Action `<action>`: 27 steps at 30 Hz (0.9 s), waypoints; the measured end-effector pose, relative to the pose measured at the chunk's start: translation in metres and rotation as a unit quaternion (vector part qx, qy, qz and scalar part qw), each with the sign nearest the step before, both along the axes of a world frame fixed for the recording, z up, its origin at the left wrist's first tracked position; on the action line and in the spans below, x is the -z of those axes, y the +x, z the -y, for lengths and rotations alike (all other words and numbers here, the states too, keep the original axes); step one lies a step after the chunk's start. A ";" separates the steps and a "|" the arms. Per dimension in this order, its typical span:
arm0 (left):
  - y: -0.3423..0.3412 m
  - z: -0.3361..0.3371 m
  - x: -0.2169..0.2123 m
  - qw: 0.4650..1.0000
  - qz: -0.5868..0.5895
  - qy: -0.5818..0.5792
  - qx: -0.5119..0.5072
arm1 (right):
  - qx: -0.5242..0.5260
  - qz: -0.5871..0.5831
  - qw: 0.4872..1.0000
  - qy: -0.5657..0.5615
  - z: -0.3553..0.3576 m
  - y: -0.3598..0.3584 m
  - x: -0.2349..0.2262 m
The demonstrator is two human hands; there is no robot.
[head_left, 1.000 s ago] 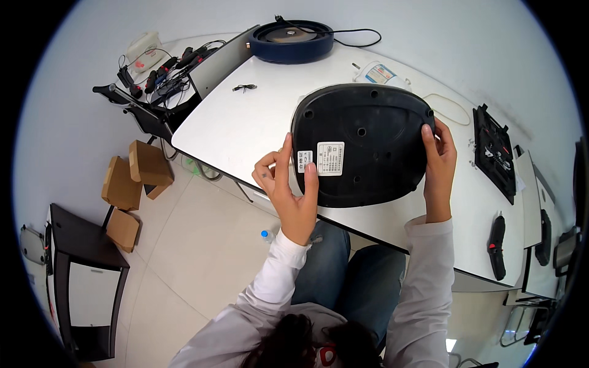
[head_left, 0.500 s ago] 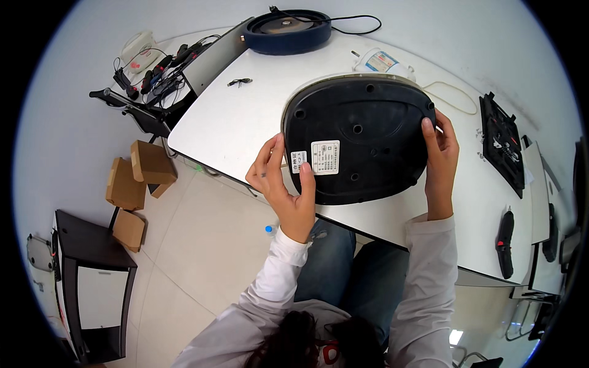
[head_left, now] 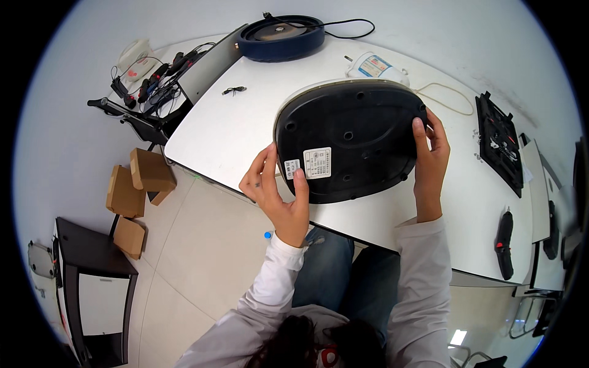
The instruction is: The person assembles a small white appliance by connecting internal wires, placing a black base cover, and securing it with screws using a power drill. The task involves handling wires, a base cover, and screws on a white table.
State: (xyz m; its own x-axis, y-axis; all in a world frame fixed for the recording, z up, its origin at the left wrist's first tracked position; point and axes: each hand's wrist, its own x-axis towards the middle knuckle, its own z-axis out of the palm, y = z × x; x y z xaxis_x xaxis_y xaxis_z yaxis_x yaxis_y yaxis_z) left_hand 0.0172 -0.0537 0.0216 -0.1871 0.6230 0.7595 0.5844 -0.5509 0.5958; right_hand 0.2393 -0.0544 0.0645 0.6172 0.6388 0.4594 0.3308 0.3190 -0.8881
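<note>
The left hand (head_left: 279, 199) and right hand (head_left: 432, 159) grip opposite sides of the black base (head_left: 374, 138), thumbs on its underside, seemingly to balance its width. It is held tilted over the near part of the white surface (head_left: 239, 129), its label (head_left: 317, 163) facing the person. A screwdriver (head_left: 504, 242) lies rightward, probably for easy reach.

Between the hands (head_left: 434, 159), the black base (head_left: 368, 132) hides its own far side and part of the white container (head_left: 374, 65) beyond. The base's labels (head_left: 317, 164) carry print too small to read. Below the left hand (head_left: 281, 205), a sleeve (head_left: 276, 264) covers most of a blue-capped bottle (head_left: 268, 235). Right of the hands, bits (head_left: 478, 157) beside the case (head_left: 491, 126) are too tiny to identify.
</note>
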 end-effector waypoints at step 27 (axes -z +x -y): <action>0.004 -0.005 0.008 1.000 -0.002 0.025 -0.018 | 0.014 -0.020 0.997 0.076 -0.017 -0.007 0.011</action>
State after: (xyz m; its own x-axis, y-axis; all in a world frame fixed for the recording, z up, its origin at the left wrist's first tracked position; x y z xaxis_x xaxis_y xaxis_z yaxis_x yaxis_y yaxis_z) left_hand 0.0215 -0.0483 0.0136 -0.2059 0.5777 0.7899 0.6068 -0.5578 0.5662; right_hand 0.2318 -0.0375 0.0535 0.6536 0.5460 0.5241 0.3066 0.4421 -0.8429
